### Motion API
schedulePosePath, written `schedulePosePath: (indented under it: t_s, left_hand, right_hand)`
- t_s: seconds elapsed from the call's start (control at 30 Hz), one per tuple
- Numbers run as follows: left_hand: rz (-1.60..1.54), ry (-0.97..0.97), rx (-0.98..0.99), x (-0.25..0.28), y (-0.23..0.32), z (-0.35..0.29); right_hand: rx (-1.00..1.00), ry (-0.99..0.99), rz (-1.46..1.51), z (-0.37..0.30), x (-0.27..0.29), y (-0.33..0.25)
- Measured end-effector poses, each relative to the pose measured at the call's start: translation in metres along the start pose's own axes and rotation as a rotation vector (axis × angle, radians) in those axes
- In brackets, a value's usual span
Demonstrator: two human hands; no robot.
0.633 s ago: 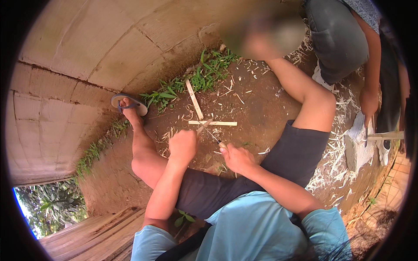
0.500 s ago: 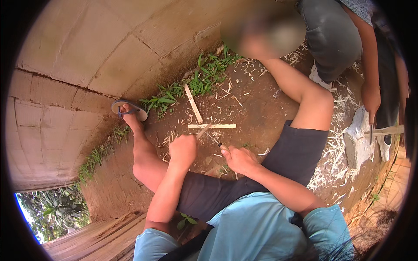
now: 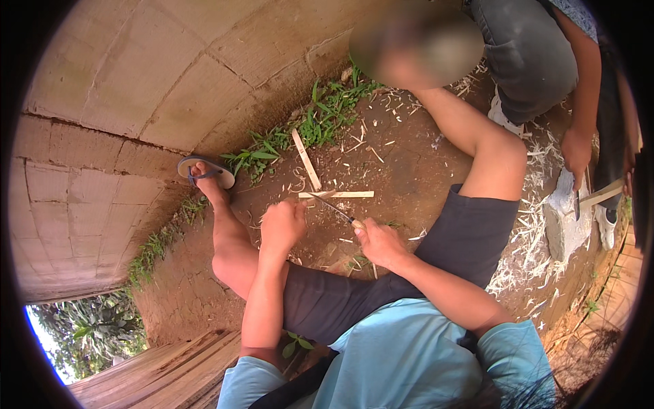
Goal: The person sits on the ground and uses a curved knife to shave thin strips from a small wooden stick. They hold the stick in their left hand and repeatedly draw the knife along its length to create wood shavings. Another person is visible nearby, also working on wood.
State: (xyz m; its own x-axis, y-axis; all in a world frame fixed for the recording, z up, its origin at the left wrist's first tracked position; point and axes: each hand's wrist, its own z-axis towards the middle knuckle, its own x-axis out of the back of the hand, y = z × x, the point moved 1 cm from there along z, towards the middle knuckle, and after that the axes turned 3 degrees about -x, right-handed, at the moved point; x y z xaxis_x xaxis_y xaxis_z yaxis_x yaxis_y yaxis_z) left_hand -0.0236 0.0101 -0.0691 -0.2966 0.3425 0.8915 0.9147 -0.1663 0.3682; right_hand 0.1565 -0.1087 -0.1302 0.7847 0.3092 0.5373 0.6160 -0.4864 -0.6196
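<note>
My right hand (image 3: 380, 244) grips a knife (image 3: 332, 207) by its handle. The thin blade slants up and left, its tip over the left part of a pale wooden strip (image 3: 354, 195) on the ground. My left hand (image 3: 283, 223) is closed, left of the blade and apart from it. Whatever its fingers hold is hidden or too blurred to name. Beyond the first strip, a second wooden strip (image 3: 306, 159) lies on the soil, pointing away toward the weeds.
Wood shavings (image 3: 521, 255) litter the soil, thickest at right. There a co-worker's hand (image 3: 578, 158) holds a blade against a wooden piece (image 3: 605, 193) over a pale block (image 3: 569, 232). A block wall (image 3: 136, 136) and green weeds (image 3: 320, 116) border the left and far side.
My left hand has drawn back slightly left, away from the knife. The thin wooden piece that stuck out of it, crossing the blade, no longer shows. The co-worker's hand and blade have shifted.
</note>
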Motion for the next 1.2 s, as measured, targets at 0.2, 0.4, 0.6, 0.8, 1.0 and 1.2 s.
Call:
schedulePosePath:
  t_s: [0.2,0.4,0.6,0.8,1.0,1.2]
  left_hand:
    - [0.141,0.019,0.035,-0.005,0.008,0.001]
    - [0.097,-0.272,0.134,0.0,0.006,0.0]
    - [-0.004,-0.229,0.21,0.008,0.005,-0.003]
    - [0.052,-0.116,0.107,-0.01,-0.004,0.0]
    - [0.068,-0.17,0.113,-0.011,-0.003,0.0]
    - [0.043,-0.105,0.097,-0.011,-0.008,-0.001]
  right_hand:
    - [-0.017,0.023,0.029,0.01,-0.018,0.009]
    - [-0.013,-0.003,0.067,0.017,-0.04,0.018]
    - [-0.02,0.148,0.252,0.026,-0.025,0.018]
    - [-0.03,0.084,0.248,0.021,-0.013,0.008]
    - [-0.017,0.004,0.312,0.02,-0.022,0.004]
    - [0.036,-0.027,0.263,0.015,-0.032,0.004]
